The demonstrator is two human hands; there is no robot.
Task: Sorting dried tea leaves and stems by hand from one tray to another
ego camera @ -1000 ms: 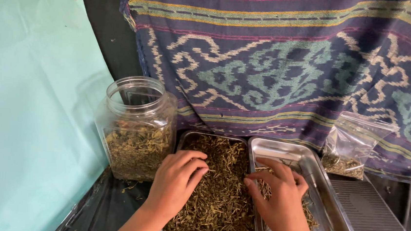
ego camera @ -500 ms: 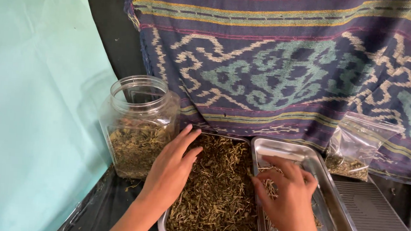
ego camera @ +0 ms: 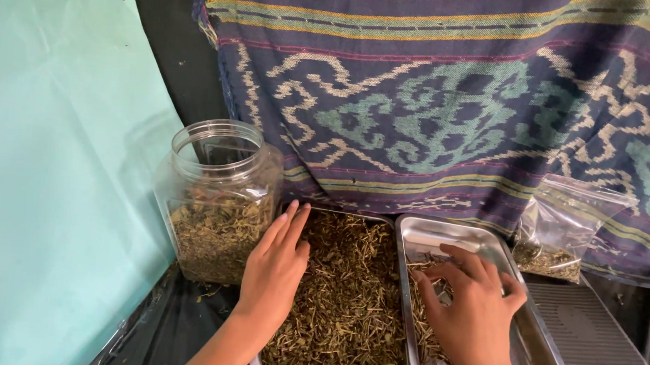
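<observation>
1. Sorting step in hand, by the look of it: dried herb stalks worked between two steel trays set side by side on the dark desk.
2. Left hand (ego camera: 273, 267) laid flat on the dried herbs (ego camera: 347, 300) along the near-left edge of the full tray (ego camera: 401, 320), fingers straight and together, nothing gripped.
3. Right hand (ego camera: 477, 314) reaching into the second tray (ego camera: 444, 234), fingers curled loosely over the sparse pale stalks (ego camera: 424, 318) there; cannot tell whether any stalk is pinched, grip hidden under the knuckles.
4. Clear plastic jar (ego camera: 219, 197), lidless and partly filled with herb, just left of the full tray; small clear bag (ego camera: 561, 232) with a little herb leaning on the patterned woven cloth (ego camera: 455, 100) at the right.
5. Next move, as a judgement: calls for a light fingertip pinch, to lift single stalks without dragging leaf along.
</observation>
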